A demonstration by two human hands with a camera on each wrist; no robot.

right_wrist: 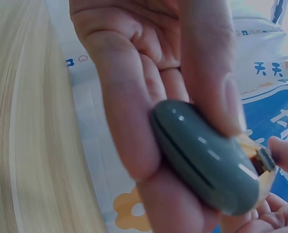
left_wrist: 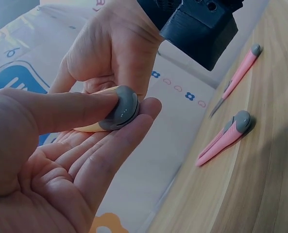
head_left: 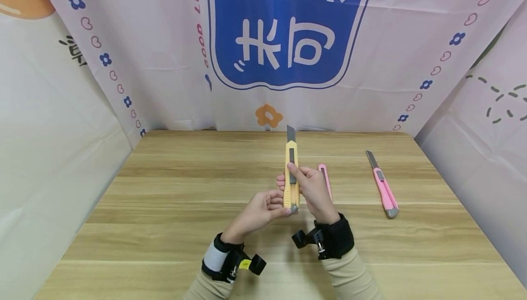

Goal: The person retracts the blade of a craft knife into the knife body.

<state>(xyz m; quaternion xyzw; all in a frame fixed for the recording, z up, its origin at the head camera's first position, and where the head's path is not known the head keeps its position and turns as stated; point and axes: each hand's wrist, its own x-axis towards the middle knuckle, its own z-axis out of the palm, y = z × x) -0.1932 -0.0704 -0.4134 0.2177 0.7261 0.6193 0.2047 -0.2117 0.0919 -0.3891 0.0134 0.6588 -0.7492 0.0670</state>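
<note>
A yellow utility knife (head_left: 288, 174) stands raised over the table, its blade (head_left: 291, 133) out and pointing away. My right hand (head_left: 314, 192) grips its body from the right, thumb lying along the front. That thumb touches the metal slider (right_wrist: 266, 160) in the right wrist view. At the lower end, my left hand (head_left: 263, 208) pinches the grey end cap (left_wrist: 124, 109) between thumb and fingers. Close behind the right hand lies a pink utility knife (left_wrist: 226, 136), partly hidden in the head view; no blade shows on it.
Another pink utility knife (head_left: 384, 188) lies on the right of the wooden table (head_left: 173, 217), its blade out and pointing away. A printed cloth (head_left: 164, 53) hangs along the table's far edge. More cloth walls (head_left: 53, 153) stand at both sides.
</note>
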